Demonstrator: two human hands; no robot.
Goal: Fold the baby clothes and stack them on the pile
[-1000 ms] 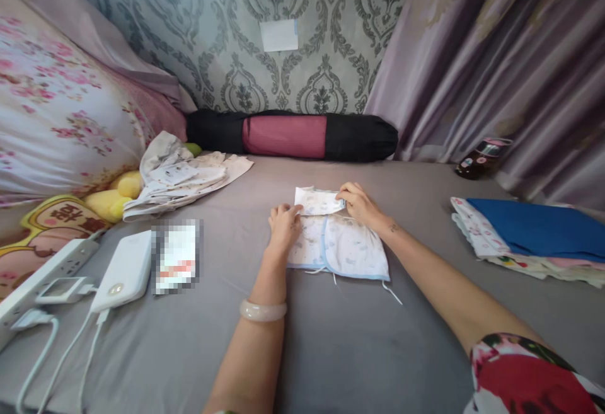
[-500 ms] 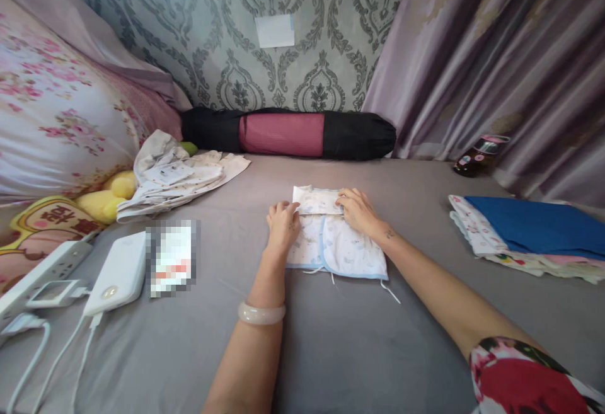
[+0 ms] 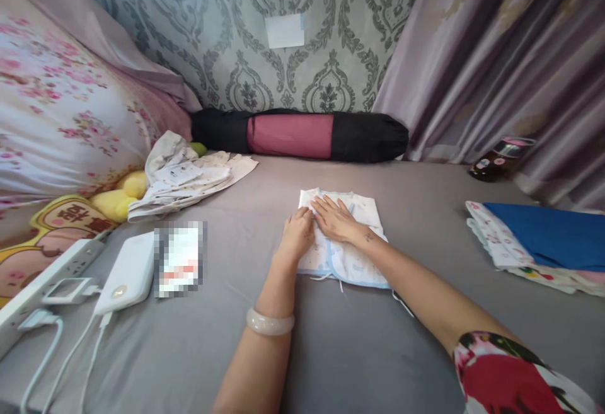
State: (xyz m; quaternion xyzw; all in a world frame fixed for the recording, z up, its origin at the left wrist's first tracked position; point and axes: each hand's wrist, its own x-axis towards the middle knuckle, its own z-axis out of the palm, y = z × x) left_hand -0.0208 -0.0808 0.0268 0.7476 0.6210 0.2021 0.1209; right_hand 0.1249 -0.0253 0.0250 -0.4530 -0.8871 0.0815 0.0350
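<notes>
A small white baby garment [image 3: 352, 256] with pale blue trim and loose ties lies folded on the grey bedsheet [image 3: 340, 345]. My right hand [image 3: 336, 220] rests flat on its upper part, fingers stretched out. My left hand [image 3: 297, 236] presses on the garment's left edge beside it, fingers curled loosely down onto the cloth. A pale bangle sits on my left wrist.
A heap of unfolded pale clothes [image 3: 186, 178] lies at the left by a yellow plush toy [image 3: 120, 195]. A white power bank [image 3: 127, 272] and power strip [image 3: 45, 288] with cables sit at the near left. Folded cloths topped with blue [image 3: 543, 237] lie at right; a black-and-pink roll [image 3: 297, 135] lines the wall.
The folded-over top flap that both hands pinched is now laid down. My right hand has shifted left and flattened on the garment; my left hand has moved slightly right onto it.
</notes>
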